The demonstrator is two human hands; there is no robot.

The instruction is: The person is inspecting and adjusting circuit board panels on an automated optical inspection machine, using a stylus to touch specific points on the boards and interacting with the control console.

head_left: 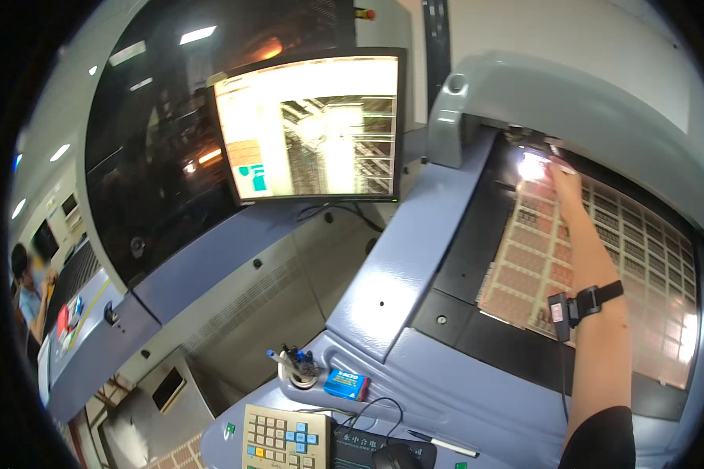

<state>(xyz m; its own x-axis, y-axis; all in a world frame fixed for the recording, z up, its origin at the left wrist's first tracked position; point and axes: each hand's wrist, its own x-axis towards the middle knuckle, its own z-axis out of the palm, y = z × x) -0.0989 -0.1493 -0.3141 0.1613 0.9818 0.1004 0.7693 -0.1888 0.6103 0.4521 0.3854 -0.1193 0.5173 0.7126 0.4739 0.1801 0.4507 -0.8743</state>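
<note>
My right arm reaches from the lower right across a large copper-coloured panel (529,258) patterned with a grid of small circuit boards. At the panel's far edge, my right hand (565,178) is closed beside a bright lamp spot (533,166) under the machine's hood. A thin, pale thing seems to stick out at the fingers, too small to name. A black strap with a small device (583,306) sits round my forearm. My left hand is out of view.
A monitor (313,129) with an overexposed picture stands left of the grey hood (571,94). In front are a keypad (286,438), a mouse (395,456), a white pen (443,444), a pen cup (299,370) and a small blue box (346,384). Far left, another person (31,289) works.
</note>
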